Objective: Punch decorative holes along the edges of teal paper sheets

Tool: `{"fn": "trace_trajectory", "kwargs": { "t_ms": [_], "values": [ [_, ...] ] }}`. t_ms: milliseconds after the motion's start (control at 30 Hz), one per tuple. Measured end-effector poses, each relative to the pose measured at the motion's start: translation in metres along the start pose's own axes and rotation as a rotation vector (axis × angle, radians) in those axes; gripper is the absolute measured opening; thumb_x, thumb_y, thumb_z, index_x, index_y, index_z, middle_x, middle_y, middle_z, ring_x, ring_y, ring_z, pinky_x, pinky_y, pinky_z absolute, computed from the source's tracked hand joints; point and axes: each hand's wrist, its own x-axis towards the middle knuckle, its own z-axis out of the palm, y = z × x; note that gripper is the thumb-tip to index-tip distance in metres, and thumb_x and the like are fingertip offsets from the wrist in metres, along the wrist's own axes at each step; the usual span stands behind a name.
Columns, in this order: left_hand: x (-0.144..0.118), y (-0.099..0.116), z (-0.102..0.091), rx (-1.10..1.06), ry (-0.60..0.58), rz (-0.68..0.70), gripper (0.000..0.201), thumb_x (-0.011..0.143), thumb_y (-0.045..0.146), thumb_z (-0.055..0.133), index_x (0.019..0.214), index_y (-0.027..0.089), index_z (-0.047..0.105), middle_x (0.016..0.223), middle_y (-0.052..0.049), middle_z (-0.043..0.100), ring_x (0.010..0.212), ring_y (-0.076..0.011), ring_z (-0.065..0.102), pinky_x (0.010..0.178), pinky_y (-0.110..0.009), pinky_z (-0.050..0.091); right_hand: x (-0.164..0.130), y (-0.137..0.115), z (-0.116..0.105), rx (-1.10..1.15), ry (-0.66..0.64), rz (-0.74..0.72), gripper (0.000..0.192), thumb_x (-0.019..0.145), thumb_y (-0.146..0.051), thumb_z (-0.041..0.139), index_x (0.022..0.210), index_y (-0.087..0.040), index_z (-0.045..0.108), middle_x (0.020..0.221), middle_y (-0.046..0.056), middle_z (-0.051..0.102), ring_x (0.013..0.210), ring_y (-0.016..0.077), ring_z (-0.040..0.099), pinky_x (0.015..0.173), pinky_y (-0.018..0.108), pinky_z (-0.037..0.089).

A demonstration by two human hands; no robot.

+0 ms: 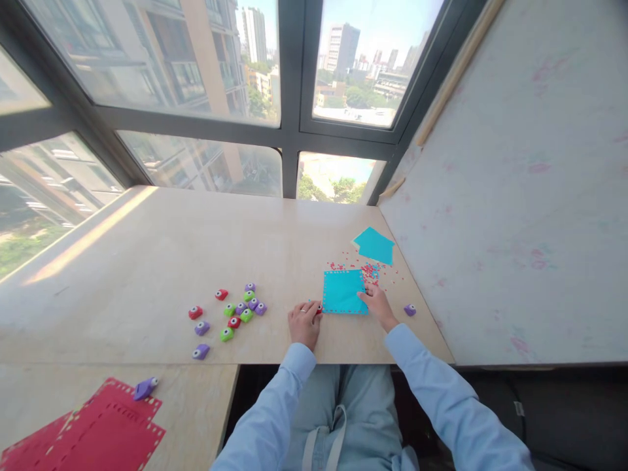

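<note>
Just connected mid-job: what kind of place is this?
Probably a craft corner in a high-rise room: a plywood table against big windows over city towers, with small paper punches and a teal paper sheet.

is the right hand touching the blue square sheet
Touching. The head view shows the right hand with its fingers lying on the right edge of the blue square sheet, no gap between them.

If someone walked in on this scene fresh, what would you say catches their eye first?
Probably the bright turquoise paper square with punched edges near the pale wooden table's front edge, held between the left hand, which grips a small red punch, and the right hand. Next, the cluster of small red, green and purple punches to its left, and the red perforated paper sheets at bottom left.
</note>
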Motion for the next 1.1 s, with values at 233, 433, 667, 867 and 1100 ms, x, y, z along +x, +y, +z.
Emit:
{"fn": "trace_trajectory", "kwargs": {
  "t_ms": [233, 433, 667, 867, 1100],
  "values": [
    [-0.006, 0.000, -0.002, -0.039, -0.024, 0.030, 0.034, 0.087, 0.025, 0.060, 0.120, 0.023, 0.064, 0.117, -0.011, 0.069, 0.113, -0.0300, 0.058, 0.090, -0.047, 0.046, -0.006, 0.000, 0.005, -0.033, 0.010, -0.014, 0.046, 0.055, -0.039, 0.071, 0.094, -0.016, 0.067, 0.089, 0.008, 0.072, 0.078, 0.0228, 0.064, 0.078, 0.039, 0.051],
    [-0.026, 0.004, 0.010, -0.008, 0.078, 0.091, 0.058, 0.089, 0.019, 0.051, 0.145, 0.013, 0.037, 0.136, -0.020, 0.055, 0.127, -0.0318, 0.051, 0.105, -0.051, 0.039, -0.002, -0.014, -0.001, -0.006, -0.070, -0.005, 0.044, 0.058, -0.038, 0.075, 0.096, -0.018, 0.069, 0.090, 0.007, 0.074, 0.079, 0.0228, 0.066, 0.075, 0.037, 0.053],
    [-0.030, 0.008, 0.008, 0.023, 0.035, 0.107, 0.070, 0.090, 0.019, 0.049, 0.152, 0.010, 0.019, 0.141, -0.021, 0.050, 0.132, -0.0324, 0.047, 0.108, -0.051, 0.037, 0.014, -0.029, -0.005, 0.110, -0.177, 0.032, 0.043, 0.064, -0.037, 0.076, 0.102, -0.019, 0.070, 0.096, 0.007, 0.074, 0.085, 0.0247, 0.068, 0.079, 0.037, 0.053],
    [-0.030, 0.008, 0.006, 0.006, 0.014, 0.078, 0.068, 0.091, 0.021, 0.049, 0.152, 0.012, 0.021, 0.143, -0.020, 0.049, 0.132, -0.0313, 0.047, 0.109, -0.052, 0.037, 0.013, -0.026, -0.006, -0.002, -0.166, -0.022, 0.036, 0.069, -0.036, 0.072, 0.101, -0.019, 0.071, 0.090, 0.005, 0.074, 0.079, 0.0234, 0.067, 0.075, 0.036, 0.053],
    [-0.029, 0.007, 0.003, 0.055, -0.015, 0.089, 0.067, 0.091, 0.023, 0.049, 0.151, 0.011, 0.022, 0.141, -0.020, 0.050, 0.132, -0.0311, 0.047, 0.109, -0.051, 0.037, 0.006, -0.021, -0.008, 0.062, -0.050, 0.036, 0.042, 0.065, -0.036, 0.074, 0.104, -0.021, 0.069, 0.108, 0.009, 0.072, 0.099, 0.0263, 0.067, 0.091, 0.041, 0.051]
  ]
}}
